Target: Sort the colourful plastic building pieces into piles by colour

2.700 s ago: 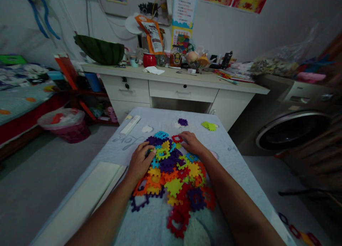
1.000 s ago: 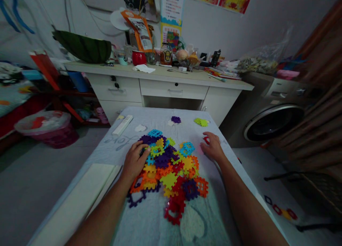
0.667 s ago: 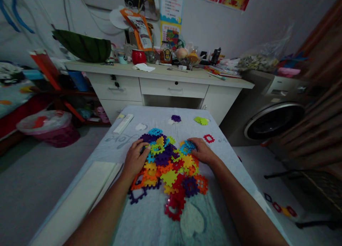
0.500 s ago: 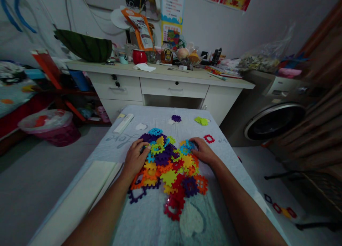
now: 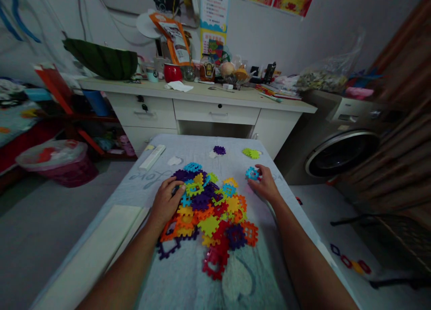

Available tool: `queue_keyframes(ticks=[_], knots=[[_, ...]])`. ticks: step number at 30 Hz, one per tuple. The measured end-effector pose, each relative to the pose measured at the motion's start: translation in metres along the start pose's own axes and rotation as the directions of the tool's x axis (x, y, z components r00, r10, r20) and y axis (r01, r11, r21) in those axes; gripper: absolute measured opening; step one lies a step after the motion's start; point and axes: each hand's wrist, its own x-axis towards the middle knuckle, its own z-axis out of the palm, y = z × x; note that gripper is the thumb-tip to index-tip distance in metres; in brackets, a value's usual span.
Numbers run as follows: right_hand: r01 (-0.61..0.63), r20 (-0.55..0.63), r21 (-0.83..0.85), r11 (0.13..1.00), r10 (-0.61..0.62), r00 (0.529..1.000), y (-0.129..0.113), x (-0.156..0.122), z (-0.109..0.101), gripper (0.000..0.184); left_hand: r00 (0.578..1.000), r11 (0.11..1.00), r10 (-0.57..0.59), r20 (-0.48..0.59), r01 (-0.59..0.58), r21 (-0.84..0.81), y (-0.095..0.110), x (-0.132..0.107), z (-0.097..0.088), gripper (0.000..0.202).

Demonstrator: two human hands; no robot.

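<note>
A heap of coloured toothed plastic tiles [image 5: 210,211] lies in the middle of a low table covered with a pale blue cloth [image 5: 188,283]. My left hand [image 5: 165,201] rests flat on the heap's left side, fingers spread over purple and yellow tiles. My right hand [image 5: 266,184] is off the heap's right edge, fingers pinched on a light blue tile [image 5: 252,173] just above the cloth. A purple tile [image 5: 219,150] and a lime green tile [image 5: 252,153] lie apart near the table's far end.
A white desk [image 5: 202,108] cluttered with a red mug, jars and a watermelon half stands beyond the table. A washing machine [image 5: 340,144] is at the right, a pink bin [image 5: 55,159] at the left. A white strip [image 5: 152,156] and a white board [image 5: 97,251] lie on the table's left. Loose tiles [image 5: 350,258] lie on the floor.
My right hand took a light blue tile from the heap's right side and carried it right, off the heap. The red tile it set there earlier is hidden. My left hand stayed.
</note>
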Motion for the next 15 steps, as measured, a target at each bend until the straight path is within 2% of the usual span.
queue_keyframes(ticks=[2,7,10,15], knots=[[-0.074,-0.071,-0.073,0.995,0.069,0.995,0.011,0.001,-0.005,0.061,1.0,1.0,0.004,0.0,-0.004,0.001,0.0,0.0,0.0,0.038],[-0.191,-0.145,-0.176,0.966,0.166,0.975,0.026,-0.002,-0.007,0.053,1.0,1.0,-0.006,0.009,0.006,0.01,-0.002,0.001,0.0,0.04],[-0.19,-0.17,-0.207,0.96,0.155,0.973,0.024,-0.002,-0.003,0.051,1.0,1.0,-0.006,0.014,0.006,0.014,-0.003,0.001,0.0,0.04],[-0.137,-0.136,-0.207,0.969,0.11,0.985,0.018,-0.002,0.003,0.052,1.0,1.0,0.01,0.007,-0.01,0.027,-0.001,0.001,-0.001,0.037]])
